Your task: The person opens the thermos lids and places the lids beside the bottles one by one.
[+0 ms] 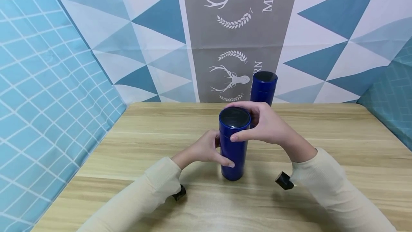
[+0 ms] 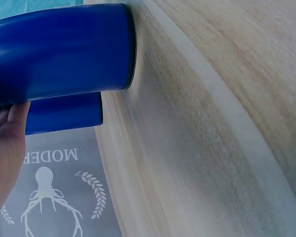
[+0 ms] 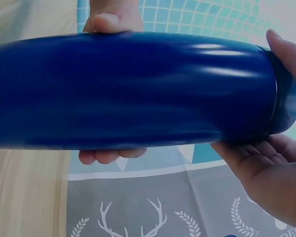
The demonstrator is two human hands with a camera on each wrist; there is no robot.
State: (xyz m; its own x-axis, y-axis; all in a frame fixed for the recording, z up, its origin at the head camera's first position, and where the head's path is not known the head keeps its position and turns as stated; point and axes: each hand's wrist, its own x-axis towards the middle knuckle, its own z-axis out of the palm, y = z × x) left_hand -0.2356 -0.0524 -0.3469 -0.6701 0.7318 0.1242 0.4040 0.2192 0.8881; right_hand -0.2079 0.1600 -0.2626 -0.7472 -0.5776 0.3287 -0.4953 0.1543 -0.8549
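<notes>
A dark blue, cylindrical thermos flask [image 1: 232, 153] with a black top stands upright over the table, its base at or just above the wood; I cannot tell which. My left hand [image 1: 207, 148] grips its body from the left, thumb across the near side. Around the upper end, at the lid seam, my right hand [image 1: 268, 126] holds with thumb in front and fingers behind. The right wrist view shows both hands on the flask [image 3: 138, 91], the right hand [image 3: 276, 182] at the lid end. A second blue flask [image 1: 264, 87] stands behind, partly hidden by the right hand.
The light wooden table [image 1: 154, 124] reaches back to a wall covering [image 1: 161, 35] of blue and white triangles with a grey deer panel. Blue tiled-pattern fabric [image 1: 42, 92] hangs at the left, darker teal fabric [image 1: 389, 106] at the right.
</notes>
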